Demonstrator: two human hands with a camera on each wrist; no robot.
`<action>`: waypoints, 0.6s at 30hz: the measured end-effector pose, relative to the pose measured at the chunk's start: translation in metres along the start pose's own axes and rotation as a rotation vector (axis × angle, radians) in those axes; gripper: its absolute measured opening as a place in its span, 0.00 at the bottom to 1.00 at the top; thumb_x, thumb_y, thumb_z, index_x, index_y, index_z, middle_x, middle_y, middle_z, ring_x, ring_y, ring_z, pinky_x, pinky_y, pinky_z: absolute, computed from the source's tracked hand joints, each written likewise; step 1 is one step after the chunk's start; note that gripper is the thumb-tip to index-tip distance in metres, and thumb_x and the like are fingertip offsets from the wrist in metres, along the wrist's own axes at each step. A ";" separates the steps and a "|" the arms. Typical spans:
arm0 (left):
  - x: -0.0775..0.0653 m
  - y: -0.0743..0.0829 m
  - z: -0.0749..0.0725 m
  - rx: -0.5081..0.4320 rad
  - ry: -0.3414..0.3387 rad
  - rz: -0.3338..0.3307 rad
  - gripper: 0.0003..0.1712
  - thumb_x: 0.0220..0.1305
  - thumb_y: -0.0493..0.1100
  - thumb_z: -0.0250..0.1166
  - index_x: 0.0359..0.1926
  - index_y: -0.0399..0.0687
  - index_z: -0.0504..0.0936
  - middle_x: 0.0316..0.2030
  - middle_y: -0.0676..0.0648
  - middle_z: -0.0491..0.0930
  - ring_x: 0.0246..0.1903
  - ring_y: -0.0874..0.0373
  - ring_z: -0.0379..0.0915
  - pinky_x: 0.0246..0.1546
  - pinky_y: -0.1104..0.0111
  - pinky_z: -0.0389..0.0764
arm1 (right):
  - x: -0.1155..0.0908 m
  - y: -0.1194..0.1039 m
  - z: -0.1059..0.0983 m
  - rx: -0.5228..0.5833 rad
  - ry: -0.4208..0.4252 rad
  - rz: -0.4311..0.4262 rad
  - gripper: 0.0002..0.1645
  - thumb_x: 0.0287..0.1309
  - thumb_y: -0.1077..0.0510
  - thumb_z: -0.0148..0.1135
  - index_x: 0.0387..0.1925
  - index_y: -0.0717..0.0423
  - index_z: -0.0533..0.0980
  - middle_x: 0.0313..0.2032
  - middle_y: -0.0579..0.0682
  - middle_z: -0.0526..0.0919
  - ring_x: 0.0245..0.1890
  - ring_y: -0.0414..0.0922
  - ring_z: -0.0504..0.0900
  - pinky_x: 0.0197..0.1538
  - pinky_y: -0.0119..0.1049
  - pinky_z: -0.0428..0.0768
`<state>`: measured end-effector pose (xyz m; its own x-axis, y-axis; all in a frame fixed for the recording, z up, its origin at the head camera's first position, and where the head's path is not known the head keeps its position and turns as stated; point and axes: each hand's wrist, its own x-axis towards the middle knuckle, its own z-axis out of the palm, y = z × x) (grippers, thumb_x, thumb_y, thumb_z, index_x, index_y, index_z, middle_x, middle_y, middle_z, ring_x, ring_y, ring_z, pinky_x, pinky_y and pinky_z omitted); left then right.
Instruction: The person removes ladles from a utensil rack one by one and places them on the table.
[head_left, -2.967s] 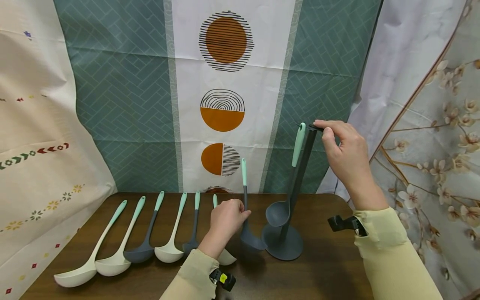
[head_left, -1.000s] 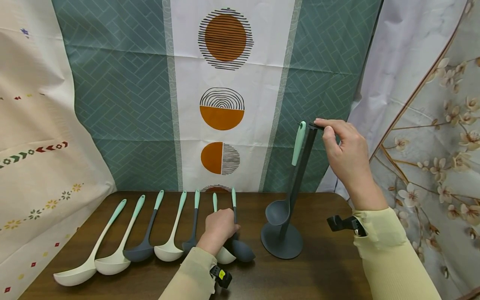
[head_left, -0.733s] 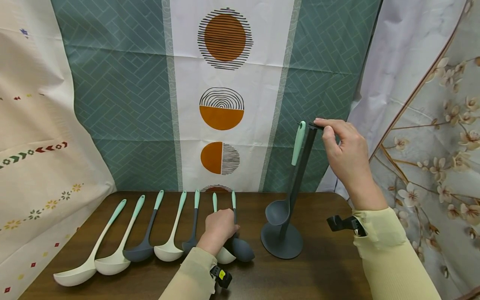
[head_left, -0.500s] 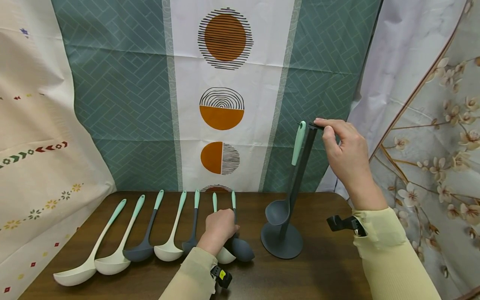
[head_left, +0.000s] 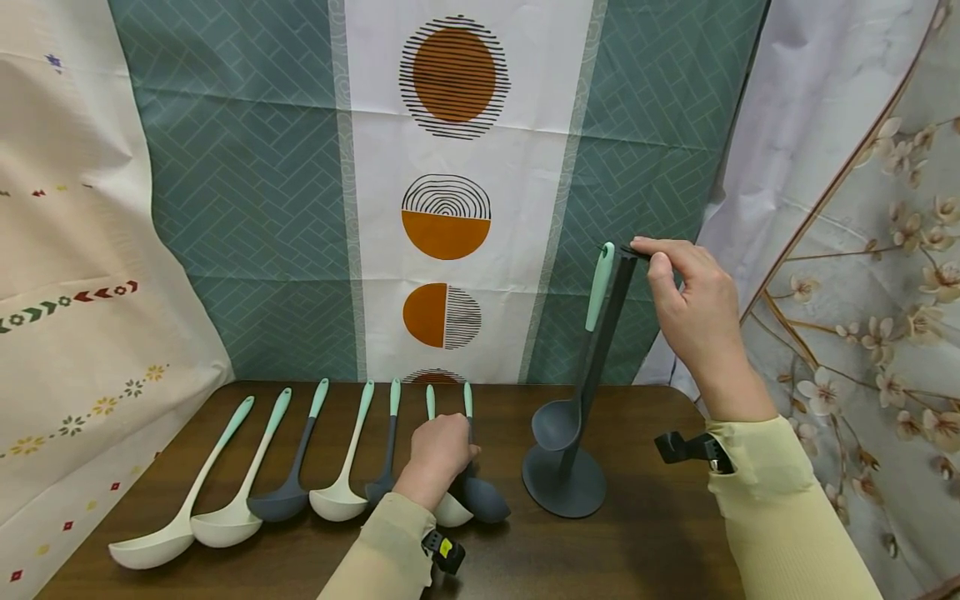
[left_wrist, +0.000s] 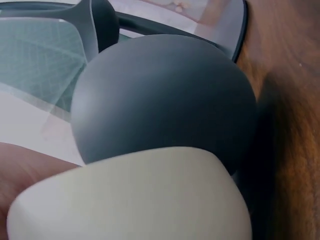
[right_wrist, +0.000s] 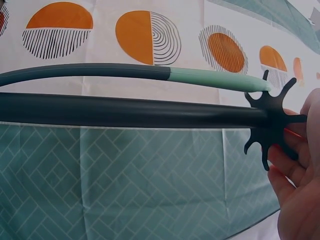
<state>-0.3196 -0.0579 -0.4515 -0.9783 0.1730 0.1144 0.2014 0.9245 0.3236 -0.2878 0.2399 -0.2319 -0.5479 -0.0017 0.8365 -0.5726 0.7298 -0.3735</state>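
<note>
My left hand is low over the table, its fingers curled round a dark grey ladle with a mint handle end. The ladle lies beside a white ladle, which the hand partly covers. In the left wrist view the rounded dark bowl fills the middle, behind the white bowl. My right hand holds the hooked top of a dark utensil stand between thumb and fingers. Another grey ladle hangs from one hook, its bowl above the round base.
To the left, several white and grey ladles with mint handle ends lie in a row, including a white ladle at the far left. The brown table meets a patterned cloth at the back and a flowered curtain at right.
Since three seconds ago, my left hand has lowered the grey ladle and moved it left, beside the white one. Over the last second almost nothing moved; the right hand has stayed on the stand top.
</note>
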 end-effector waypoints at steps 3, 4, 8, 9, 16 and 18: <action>0.001 0.001 -0.002 -0.015 0.037 -0.003 0.26 0.69 0.52 0.80 0.19 0.49 0.79 0.14 0.52 0.72 0.17 0.57 0.70 0.21 0.62 0.73 | 0.000 0.000 0.000 -0.005 0.001 -0.003 0.24 0.85 0.52 0.48 0.65 0.49 0.87 0.63 0.52 0.88 0.64 0.56 0.81 0.57 0.60 0.74; 0.001 0.002 -0.003 -0.015 0.050 -0.001 0.26 0.69 0.52 0.80 0.20 0.49 0.79 0.14 0.52 0.72 0.17 0.57 0.70 0.20 0.62 0.73 | 0.000 0.000 0.000 -0.007 0.000 -0.002 0.24 0.85 0.52 0.48 0.65 0.49 0.87 0.63 0.52 0.88 0.63 0.56 0.81 0.56 0.60 0.73; 0.001 0.007 -0.008 -0.022 0.091 0.016 0.19 0.70 0.53 0.79 0.29 0.47 0.85 0.18 0.50 0.75 0.19 0.56 0.73 0.21 0.61 0.76 | 0.000 -0.001 0.000 -0.011 0.000 0.000 0.25 0.85 0.52 0.48 0.65 0.49 0.87 0.62 0.52 0.88 0.63 0.56 0.80 0.55 0.59 0.73; 0.001 0.009 -0.010 -0.026 0.100 0.025 0.17 0.71 0.53 0.79 0.34 0.45 0.88 0.20 0.50 0.78 0.21 0.55 0.76 0.23 0.60 0.78 | 0.000 -0.001 0.000 -0.011 -0.001 0.001 0.25 0.85 0.52 0.48 0.65 0.49 0.87 0.62 0.52 0.88 0.63 0.56 0.80 0.55 0.59 0.73; -0.006 0.021 -0.023 -0.066 0.149 0.111 0.22 0.73 0.53 0.77 0.56 0.42 0.89 0.44 0.43 0.89 0.35 0.50 0.85 0.34 0.55 0.87 | 0.001 -0.001 0.000 -0.008 -0.004 -0.002 0.24 0.86 0.52 0.48 0.65 0.49 0.87 0.63 0.52 0.88 0.63 0.56 0.80 0.56 0.60 0.73; -0.008 0.026 -0.027 -0.090 0.167 0.133 0.22 0.73 0.54 0.76 0.57 0.43 0.89 0.47 0.43 0.89 0.38 0.49 0.86 0.37 0.55 0.87 | 0.001 0.000 0.000 -0.006 -0.003 -0.004 0.24 0.86 0.52 0.48 0.65 0.49 0.87 0.63 0.52 0.88 0.63 0.56 0.80 0.56 0.61 0.73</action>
<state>-0.3055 -0.0444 -0.4187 -0.9224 0.2259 0.3134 0.3391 0.8621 0.3765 -0.2882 0.2394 -0.2310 -0.5478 -0.0068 0.8366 -0.5708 0.7341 -0.3678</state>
